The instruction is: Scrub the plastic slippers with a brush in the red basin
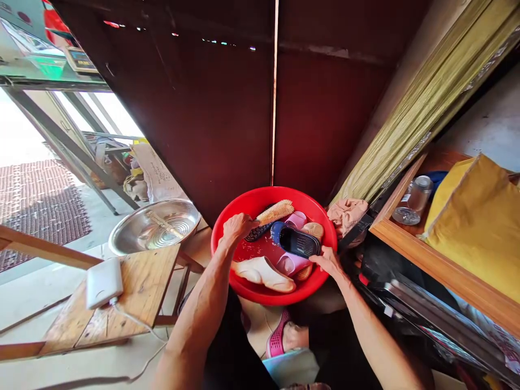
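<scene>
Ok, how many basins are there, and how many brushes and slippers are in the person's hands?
Basins: 2, the red basin and the silver basin
Brushes held: 1, the brush in the left hand
Slippers held: 1, the dark blue slipper in the right hand
Total: 4

Bright white light comes in from the left, and past the mat all is white. The doors look dark around one bright crack. The bowl shines. The tub looks clear.
</scene>
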`<action>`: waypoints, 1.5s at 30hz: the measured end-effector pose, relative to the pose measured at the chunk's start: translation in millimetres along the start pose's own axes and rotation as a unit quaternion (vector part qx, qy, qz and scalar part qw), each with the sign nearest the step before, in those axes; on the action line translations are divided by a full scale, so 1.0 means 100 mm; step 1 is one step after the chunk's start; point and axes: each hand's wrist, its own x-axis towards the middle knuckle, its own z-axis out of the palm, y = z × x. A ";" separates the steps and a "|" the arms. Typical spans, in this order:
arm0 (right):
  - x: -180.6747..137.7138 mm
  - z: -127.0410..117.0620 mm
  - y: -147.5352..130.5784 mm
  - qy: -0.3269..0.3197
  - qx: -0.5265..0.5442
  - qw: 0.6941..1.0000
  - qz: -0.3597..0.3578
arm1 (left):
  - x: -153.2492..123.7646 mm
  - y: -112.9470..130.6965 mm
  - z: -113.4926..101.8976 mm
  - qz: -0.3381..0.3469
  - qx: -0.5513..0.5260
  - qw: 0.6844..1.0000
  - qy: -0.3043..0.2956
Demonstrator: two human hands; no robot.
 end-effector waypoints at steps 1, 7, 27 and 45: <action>-0.01 -0.02 0.00 -0.017 0.021 1.000 0.016 | 0.00 -0.04 0.00 -0.003 0.003 1.000 0.002; 0.00 -0.06 0.00 0.016 0.181 0.983 0.028 | 0.04 -0.25 0.04 -0.016 0.016 0.999 0.024; -0.10 -0.01 0.15 0.133 0.080 0.988 0.008 | 0.00 -0.41 0.14 -0.020 0.027 0.999 -0.022; 0.14 0.15 0.40 0.211 -0.287 0.916 -0.185 | -0.63 0.53 0.41 0.191 0.131 0.970 -0.070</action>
